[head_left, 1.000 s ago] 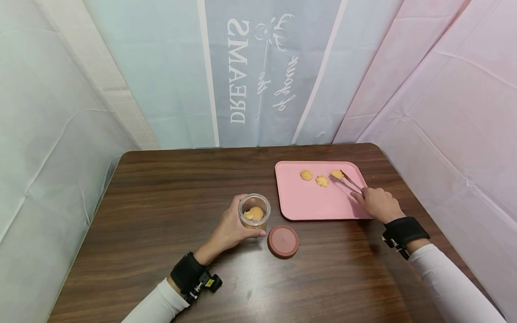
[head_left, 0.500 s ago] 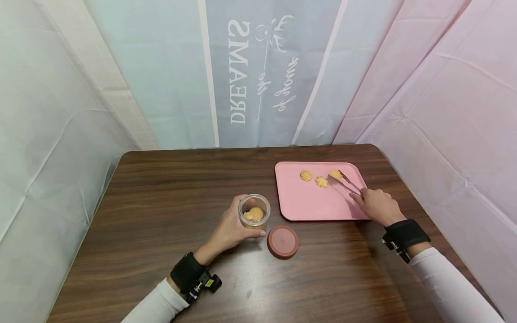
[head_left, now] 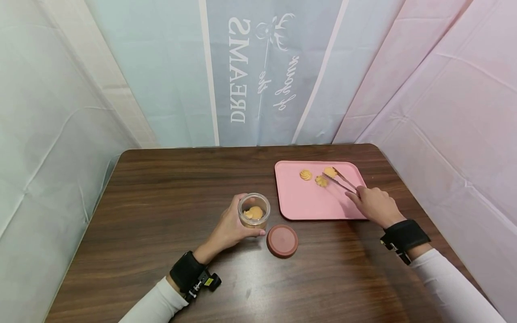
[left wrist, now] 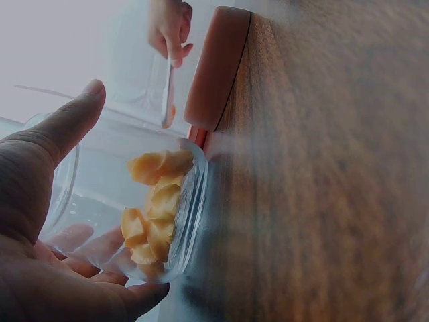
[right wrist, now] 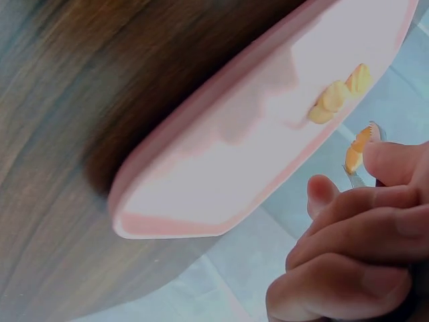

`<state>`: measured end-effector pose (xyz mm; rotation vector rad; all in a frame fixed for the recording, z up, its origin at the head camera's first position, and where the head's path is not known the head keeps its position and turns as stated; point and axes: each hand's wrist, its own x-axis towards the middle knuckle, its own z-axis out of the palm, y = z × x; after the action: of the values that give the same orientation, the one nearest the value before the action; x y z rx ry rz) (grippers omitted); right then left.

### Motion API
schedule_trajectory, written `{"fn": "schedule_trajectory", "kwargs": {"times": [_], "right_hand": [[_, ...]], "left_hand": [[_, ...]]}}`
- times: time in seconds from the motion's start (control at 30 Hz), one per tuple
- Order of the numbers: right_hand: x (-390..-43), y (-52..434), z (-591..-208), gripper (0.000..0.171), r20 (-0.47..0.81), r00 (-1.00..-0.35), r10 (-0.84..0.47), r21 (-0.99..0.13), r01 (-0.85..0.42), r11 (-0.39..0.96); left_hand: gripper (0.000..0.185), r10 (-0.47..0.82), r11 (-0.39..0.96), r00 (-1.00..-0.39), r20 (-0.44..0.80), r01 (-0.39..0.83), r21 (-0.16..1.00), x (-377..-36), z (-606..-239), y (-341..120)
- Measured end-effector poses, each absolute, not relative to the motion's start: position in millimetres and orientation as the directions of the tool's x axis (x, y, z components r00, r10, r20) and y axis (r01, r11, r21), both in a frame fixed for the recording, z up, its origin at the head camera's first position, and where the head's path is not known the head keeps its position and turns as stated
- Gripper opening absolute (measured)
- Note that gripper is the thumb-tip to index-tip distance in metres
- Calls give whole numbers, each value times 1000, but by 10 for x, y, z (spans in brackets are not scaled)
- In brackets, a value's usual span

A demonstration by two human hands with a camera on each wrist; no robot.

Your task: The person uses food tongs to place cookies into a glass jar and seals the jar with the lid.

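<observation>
My left hand (head_left: 232, 228) grips a clear jar (head_left: 254, 207) that has no lid on it; several piped yellow cookies (left wrist: 157, 215) lie at its bottom in the left wrist view. With my right hand (head_left: 376, 206) I hold metal tongs (head_left: 346, 181) over the far right part of a pink tray (head_left: 311, 204). A cookie (right wrist: 358, 149) sits between the tong tips in the right wrist view. Two more cookies rest on the tray: a swirled cookie (head_left: 305, 175) on the left and a ridged cookie (head_left: 321, 181) close to the tongs.
A round reddish-brown lid (head_left: 282, 241) lies on the dark wooden table (head_left: 173, 188), between the jar and the tray's near edge. Pale fabric (head_left: 173, 76) hangs behind the table and along both sides.
My right hand has shifted slightly left, and the tongs with the cookie between their tips have moved left, toward the ridged cookie. The left hand and jar stay put.
</observation>
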<state>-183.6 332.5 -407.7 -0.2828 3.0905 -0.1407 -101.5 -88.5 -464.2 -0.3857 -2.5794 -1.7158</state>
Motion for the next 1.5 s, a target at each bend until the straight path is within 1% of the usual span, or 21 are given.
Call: {"fn": "schedule_trajectory", "kwargs": {"times": [0.5,0.67,0.9,1.2,1.5], "right_hand": [[-1703,3130,-3939,42,70,-966,-251,-97,-257,962],[-1657,3080,-3903,41,99,-957,-273,-95,-282,955],[-1588,2995,-3844,41,143,-940,-309,-83,-322,943],[-1470,2842,-3735,39,170,-922,-348,-111,-369,923],[-1360,2694,-3651,38,217,-892,-397,-88,-423,902]], "left_hand": [[102,199,370,-965,170,234,899,-1014,-4640,-892],[103,202,376,-968,150,219,900,-1013,-4641,-894],[103,194,368,-966,169,231,901,-1013,-4634,-886],[102,198,340,-967,163,224,913,-1002,-4613,-886],[102,198,347,-967,161,223,911,-1007,-4630,-883]]}}
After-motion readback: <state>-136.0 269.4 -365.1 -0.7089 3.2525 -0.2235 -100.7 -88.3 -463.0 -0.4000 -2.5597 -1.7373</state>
